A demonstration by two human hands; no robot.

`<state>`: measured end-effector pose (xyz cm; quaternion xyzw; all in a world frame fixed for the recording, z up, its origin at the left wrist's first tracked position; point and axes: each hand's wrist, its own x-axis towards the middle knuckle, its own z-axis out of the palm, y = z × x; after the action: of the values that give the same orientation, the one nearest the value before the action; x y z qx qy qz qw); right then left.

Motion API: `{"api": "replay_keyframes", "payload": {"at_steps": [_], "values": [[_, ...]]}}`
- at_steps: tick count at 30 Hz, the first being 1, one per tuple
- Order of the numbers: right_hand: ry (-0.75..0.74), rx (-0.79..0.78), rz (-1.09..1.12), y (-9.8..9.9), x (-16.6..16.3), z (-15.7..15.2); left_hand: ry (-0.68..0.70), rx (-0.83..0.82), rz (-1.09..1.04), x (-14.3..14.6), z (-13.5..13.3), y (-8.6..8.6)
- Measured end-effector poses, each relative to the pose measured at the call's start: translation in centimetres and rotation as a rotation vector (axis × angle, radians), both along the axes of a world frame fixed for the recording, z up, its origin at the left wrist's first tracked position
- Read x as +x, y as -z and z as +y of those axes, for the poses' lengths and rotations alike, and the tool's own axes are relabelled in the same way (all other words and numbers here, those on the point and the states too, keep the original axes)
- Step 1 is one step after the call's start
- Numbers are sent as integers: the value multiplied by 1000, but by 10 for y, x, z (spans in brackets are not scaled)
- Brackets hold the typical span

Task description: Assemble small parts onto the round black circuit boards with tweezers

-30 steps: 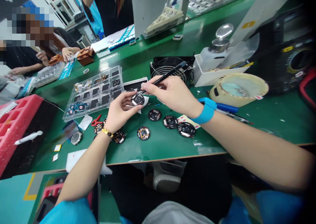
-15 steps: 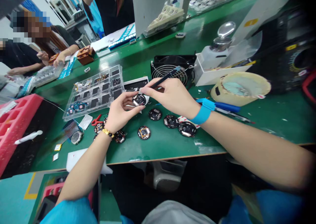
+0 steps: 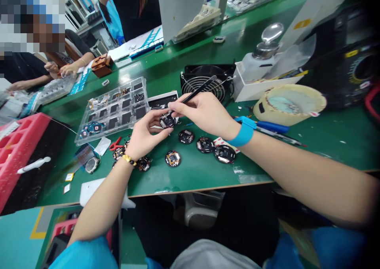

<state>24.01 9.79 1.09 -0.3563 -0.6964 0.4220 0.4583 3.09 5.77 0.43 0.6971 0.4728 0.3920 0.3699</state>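
Observation:
My left hand grips a small round black electronic module by its rim, thumb on the near side and fingers behind. Pinched pen-like in my right hand are slim black tweezers, their rear end pointing up and to the right. Their working tips meet the module's upper side, hidden by my fingers. Similar modules lie on the bench: one below my hands, one beneath my right hand, and a pair near my right wrist. Several more are partly covered by my left wrist.
A clear compartment tray holds small parts behind my left hand. Further right stand a fan, a pump bottle and a yellowish round tub. Red foam sits at left. Co-workers' hands work across the bench.
The tweezers have turned slightly in my right hand, and its fingertips have shifted a little over the module. The module has tilted slightly; my left hand keeps its hold.

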Motion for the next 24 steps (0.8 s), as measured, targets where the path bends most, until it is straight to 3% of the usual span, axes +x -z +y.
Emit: {"api": "replay_keyframes", "payload": {"at_steps": [6,24], "values": [[-20,-60,38,3,-1,1,43,-34,-32,-1,0,-1],[-17,-9,39,-2,-1,-4,17,-54,-32,-2,-1,-1]]}}
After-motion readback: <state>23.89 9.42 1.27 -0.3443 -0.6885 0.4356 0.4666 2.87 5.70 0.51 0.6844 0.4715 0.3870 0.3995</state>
